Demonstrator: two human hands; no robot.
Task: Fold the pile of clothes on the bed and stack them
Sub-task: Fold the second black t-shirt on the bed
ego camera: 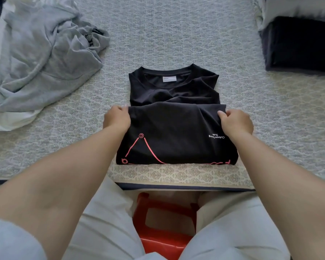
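The left hand (116,119) has its fingers curled round the left corner of a folded-up flap of the black T-shirt (174,117), and the right hand (236,121) pinches the matching right corner, thumb on top of the cloth. Between them the flap's edge lies across the shirt's middle, its pink line print and small white lettering facing up. Beyond the flap, the collar and white neck label (169,79) point away from the person. The shirt lies flat on the bed (176,34), near its front edge. To the far left sits a rumpled heap of grey clothes (41,59), well apart from the shirt. At the far right is a stack of folded dark clothes (300,44). Below the bed's edge, between the person's knees, a red stool (163,222) shows.
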